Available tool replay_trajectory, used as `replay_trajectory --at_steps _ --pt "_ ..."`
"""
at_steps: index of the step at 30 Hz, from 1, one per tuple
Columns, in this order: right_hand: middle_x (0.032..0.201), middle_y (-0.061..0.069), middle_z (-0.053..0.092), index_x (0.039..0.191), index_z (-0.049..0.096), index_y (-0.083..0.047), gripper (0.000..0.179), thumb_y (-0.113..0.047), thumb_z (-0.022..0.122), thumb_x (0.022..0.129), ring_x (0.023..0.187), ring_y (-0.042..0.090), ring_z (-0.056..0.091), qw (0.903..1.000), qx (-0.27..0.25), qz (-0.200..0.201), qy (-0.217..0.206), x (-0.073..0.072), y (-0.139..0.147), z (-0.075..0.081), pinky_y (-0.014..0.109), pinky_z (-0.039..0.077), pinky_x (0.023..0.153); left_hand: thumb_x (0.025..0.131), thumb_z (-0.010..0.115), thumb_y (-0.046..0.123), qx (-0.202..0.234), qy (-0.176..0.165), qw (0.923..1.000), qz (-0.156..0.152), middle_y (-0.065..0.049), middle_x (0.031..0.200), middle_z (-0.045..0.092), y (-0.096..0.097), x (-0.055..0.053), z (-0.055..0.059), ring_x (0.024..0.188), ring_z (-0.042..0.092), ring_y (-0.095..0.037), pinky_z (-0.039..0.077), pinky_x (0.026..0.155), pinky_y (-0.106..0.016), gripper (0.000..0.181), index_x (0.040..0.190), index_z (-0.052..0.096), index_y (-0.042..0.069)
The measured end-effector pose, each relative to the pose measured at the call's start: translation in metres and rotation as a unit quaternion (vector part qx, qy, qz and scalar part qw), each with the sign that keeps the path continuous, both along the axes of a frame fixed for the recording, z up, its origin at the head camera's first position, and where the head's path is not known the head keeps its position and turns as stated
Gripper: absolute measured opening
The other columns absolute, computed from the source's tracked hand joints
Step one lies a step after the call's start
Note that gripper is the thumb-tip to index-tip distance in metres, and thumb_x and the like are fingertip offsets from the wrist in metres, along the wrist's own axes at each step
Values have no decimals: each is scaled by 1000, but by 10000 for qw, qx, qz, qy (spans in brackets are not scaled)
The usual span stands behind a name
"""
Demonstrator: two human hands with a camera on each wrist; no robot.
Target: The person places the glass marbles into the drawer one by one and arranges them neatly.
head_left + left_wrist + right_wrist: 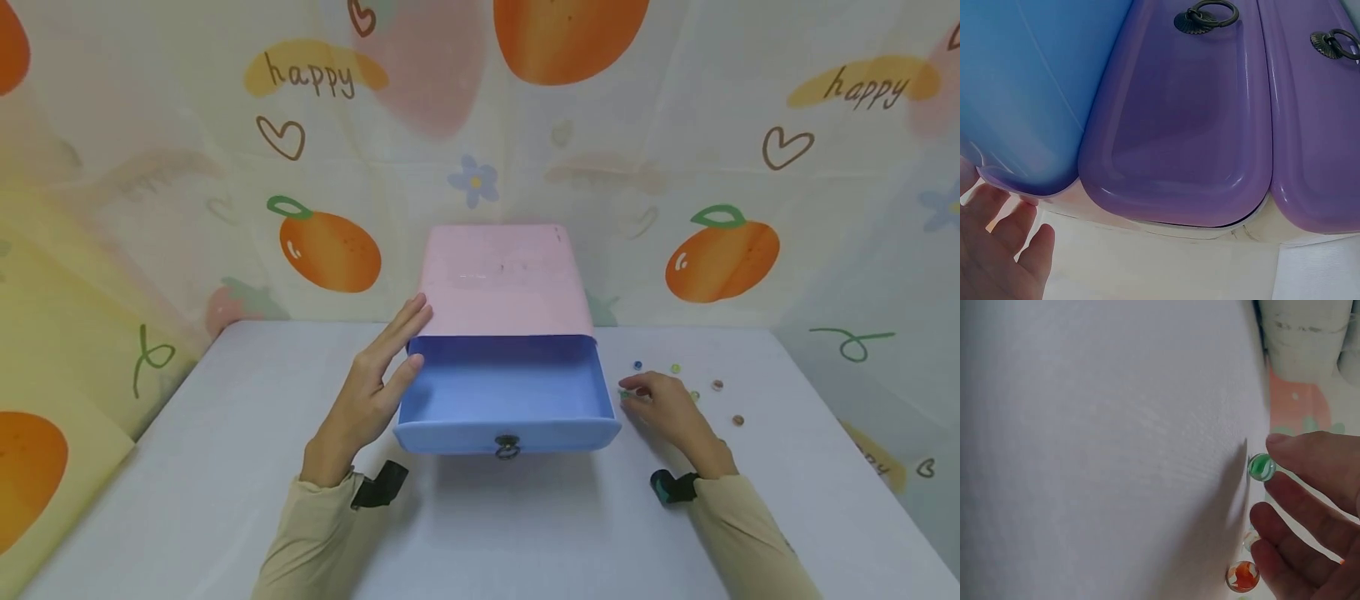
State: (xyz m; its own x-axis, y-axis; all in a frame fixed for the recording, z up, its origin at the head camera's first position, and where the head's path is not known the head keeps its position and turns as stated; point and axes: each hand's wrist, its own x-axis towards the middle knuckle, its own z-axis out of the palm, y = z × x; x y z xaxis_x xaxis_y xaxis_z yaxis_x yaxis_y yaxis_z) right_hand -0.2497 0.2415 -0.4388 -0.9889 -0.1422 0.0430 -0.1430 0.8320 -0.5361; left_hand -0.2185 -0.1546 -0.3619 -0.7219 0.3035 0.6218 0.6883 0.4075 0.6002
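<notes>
A pink cabinet (504, 279) has its blue top drawer (507, 437) pulled out, and the drawer's bare inside shows. My left hand (367, 400) rests against the cabinet's left side with its fingers straight. In the left wrist view, its fingers (1019, 228) touch the cabinet's side beside the drawer. To the right of the drawer, my right hand (671, 412) is low over the table. Its thumb and forefinger pinch a clear glass marble with a green swirl (1262, 467). An orange-and-white marble (1243, 576) lies beyond the other fingers.
Several loose marbles lie around the right hand, among them a blue one (637, 365), a yellow-green one (676, 367) and a brown one (738, 420). Below the pulled-out drawer are purple drawers (1179, 112) with ring handles. A patterned cloth (525, 150) hangs behind the white table (225, 467).
</notes>
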Motion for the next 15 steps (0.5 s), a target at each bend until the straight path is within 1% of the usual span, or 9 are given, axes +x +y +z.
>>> replay_trajectory --at_steps 2,6,11,15 --pt "117 25 68 118 68 4 29 -8 66 91 105 40 63 9999 51 41 -128 -2 0 -1 56 55 93 97 51 4 -2 -6 10000 8 -5 161 35 0 0 -1 152 28 -20 20 124 -20 54 150 43 10" --pt "112 24 69 116 69 4 29 -7 67 90 98 35 64 9995 177 110 -248 -3 1 -1 53 57 90 97 51 4 -2 -7 10000 17 -5 161 35 1 0 -1 152 27 -20 20 124 -22 54 150 43 10" --pt "106 22 70 112 70 5 25 -4 67 89 93 31 63 9990 300 197 -271 -5 1 -2 51 57 86 97 51 4 0 0 10000 28 -5 161 35 1 0 0 152 28 -21 21 124 -25 54 150 43 10" --pt "99 20 71 107 72 6 22 -2 67 87 87 28 62 9986 339 333 -209 -6 1 -3 49 57 82 97 51 5 -15 -24 10000 69 -4 161 35 2 0 1 152 28 -20 23 124 -29 54 150 44 11"
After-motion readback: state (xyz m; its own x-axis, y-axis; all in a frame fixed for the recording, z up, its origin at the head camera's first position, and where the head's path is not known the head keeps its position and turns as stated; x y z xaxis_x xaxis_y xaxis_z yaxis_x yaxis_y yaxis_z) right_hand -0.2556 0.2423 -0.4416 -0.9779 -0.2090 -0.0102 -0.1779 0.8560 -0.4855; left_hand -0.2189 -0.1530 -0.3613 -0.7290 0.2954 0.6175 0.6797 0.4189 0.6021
